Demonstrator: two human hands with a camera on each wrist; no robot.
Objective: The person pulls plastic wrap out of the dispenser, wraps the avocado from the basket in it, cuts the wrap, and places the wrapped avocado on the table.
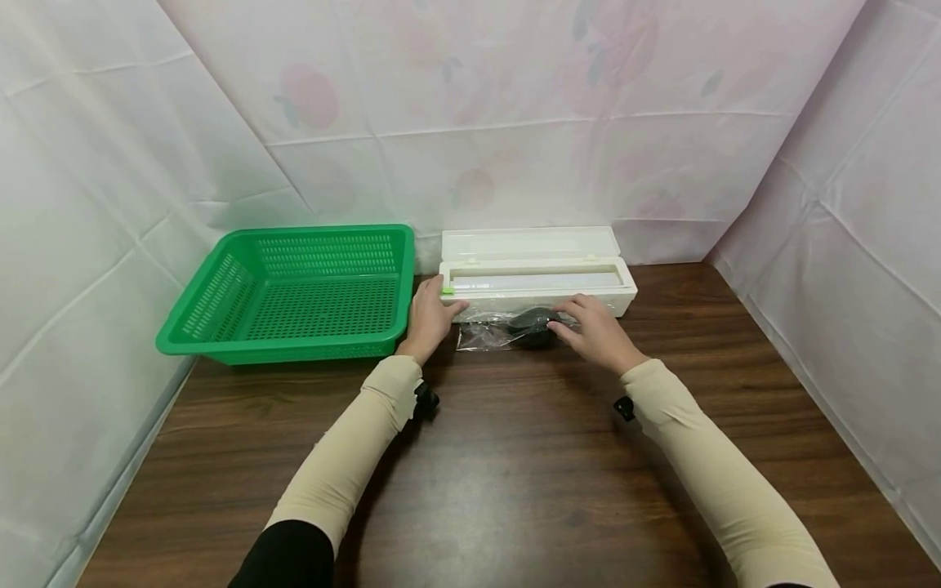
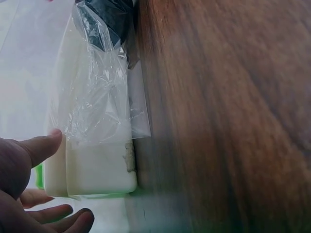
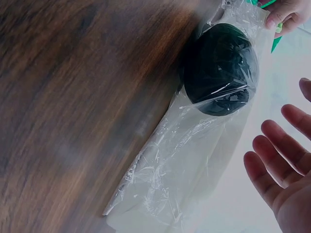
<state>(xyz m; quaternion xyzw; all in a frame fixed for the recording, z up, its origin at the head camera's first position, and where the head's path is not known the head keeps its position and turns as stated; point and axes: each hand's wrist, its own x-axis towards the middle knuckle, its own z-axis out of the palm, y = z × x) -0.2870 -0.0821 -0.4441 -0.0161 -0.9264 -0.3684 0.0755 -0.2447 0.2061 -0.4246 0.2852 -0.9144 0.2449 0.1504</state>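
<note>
Against the back wall stands a white cling film box (image 1: 539,278), its lid (image 1: 529,243) raised. A smooth, dark oval object (image 3: 218,68) sits under clear cling film (image 2: 99,92) along the front of the box. My left hand (image 1: 429,317) is at the box's left end, beside a light green piece (image 1: 448,290); its thumb touches the corner edge and its other fingers extend past the end. Near the dark object is my right hand (image 1: 597,333), its fingers spread and nothing in its grasp in the right wrist view.
A green plastic basket (image 1: 287,354) with slotted sides stands to the left of the box. Brown wood-grain table (image 1: 500,474) lies in front. Pale printed cloth (image 1: 470,114) hangs behind, with more at both sides.
</note>
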